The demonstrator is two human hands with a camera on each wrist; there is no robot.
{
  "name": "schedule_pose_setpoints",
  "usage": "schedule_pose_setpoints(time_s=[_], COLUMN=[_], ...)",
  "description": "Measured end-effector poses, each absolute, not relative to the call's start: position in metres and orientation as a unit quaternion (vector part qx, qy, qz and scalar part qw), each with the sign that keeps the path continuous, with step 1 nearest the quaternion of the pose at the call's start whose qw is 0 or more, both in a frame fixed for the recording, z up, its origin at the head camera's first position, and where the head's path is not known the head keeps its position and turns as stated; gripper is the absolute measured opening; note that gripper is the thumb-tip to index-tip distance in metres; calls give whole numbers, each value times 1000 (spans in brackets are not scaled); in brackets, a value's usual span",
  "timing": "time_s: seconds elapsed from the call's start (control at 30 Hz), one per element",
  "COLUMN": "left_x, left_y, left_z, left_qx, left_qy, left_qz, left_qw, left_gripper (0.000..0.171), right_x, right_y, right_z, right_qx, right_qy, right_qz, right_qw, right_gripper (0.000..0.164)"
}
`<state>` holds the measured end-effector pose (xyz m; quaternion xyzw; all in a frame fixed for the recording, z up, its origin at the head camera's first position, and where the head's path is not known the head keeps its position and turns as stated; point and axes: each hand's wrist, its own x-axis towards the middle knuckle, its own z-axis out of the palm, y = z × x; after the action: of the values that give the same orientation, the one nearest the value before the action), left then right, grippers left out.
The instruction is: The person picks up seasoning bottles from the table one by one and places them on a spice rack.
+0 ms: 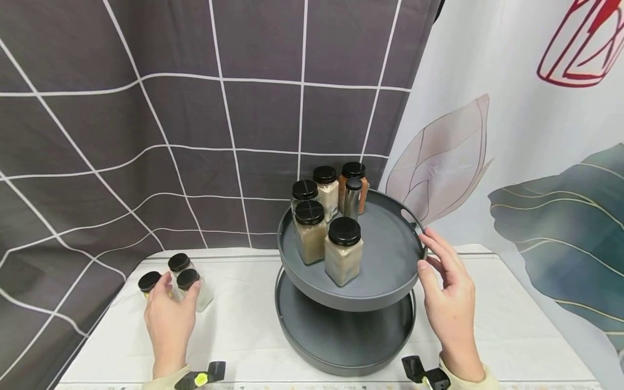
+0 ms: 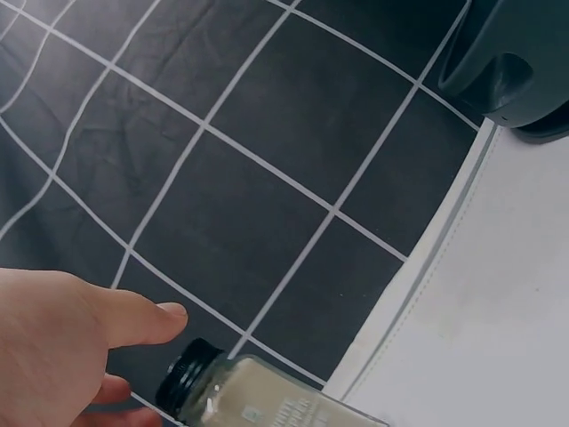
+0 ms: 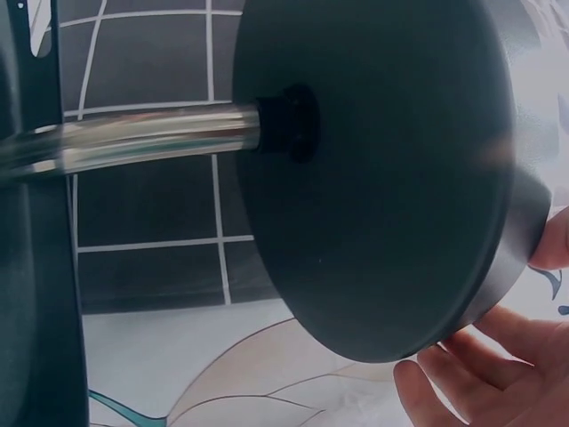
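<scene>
In the head view my left hand point(image 1: 169, 319) reaches among three black-lidded spice jars at the table's left, its thumb by the nearest jar point(image 1: 205, 297). The left wrist view shows a gap between the thumb point(image 2: 147, 320) and the black lid of a pale-filled jar point(image 2: 267, 391). My right hand point(image 1: 449, 295) touches the outer rim of the upper tray point(image 1: 390, 254) of a grey two-tier stand. From below, in the right wrist view, its fingers point(image 3: 498, 356) rest along the edge of that tray. Several spice jars point(image 1: 343, 254) stand on the upper tray.
Below the upper tray is the lower tray point(image 1: 341, 346), joined by a shiny metal post point(image 3: 169, 138). A slim metal-sided shaker point(image 1: 352, 197) stands among the jars. A dark checked curtain point(image 1: 263, 119) hangs behind the white table point(image 1: 239, 325), with a leaf-patterned sheet point(image 1: 458, 179) at right.
</scene>
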<state>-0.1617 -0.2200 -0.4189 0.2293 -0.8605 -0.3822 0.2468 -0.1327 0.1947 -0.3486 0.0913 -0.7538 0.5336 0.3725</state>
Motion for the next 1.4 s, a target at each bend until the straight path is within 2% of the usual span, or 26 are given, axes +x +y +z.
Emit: schedule_pose_setpoints(time_s=[0.57, 1.4], left_x=[-166, -171], left_y=[-226, -231], left_z=[-432, -444], left_qx=[216, 242], left_qy=[-872, -882], left_qz=[-384, -371], left_qw=[215, 161], left_gripper=[65, 56], right_x=[-134, -136], right_y=[195, 194], right_z=[-350, -351], right_qx=[89, 114], right_qy=[-759, -748], right_qz=[524, 494], right_qw=[376, 429], right_gripper=[39, 34])
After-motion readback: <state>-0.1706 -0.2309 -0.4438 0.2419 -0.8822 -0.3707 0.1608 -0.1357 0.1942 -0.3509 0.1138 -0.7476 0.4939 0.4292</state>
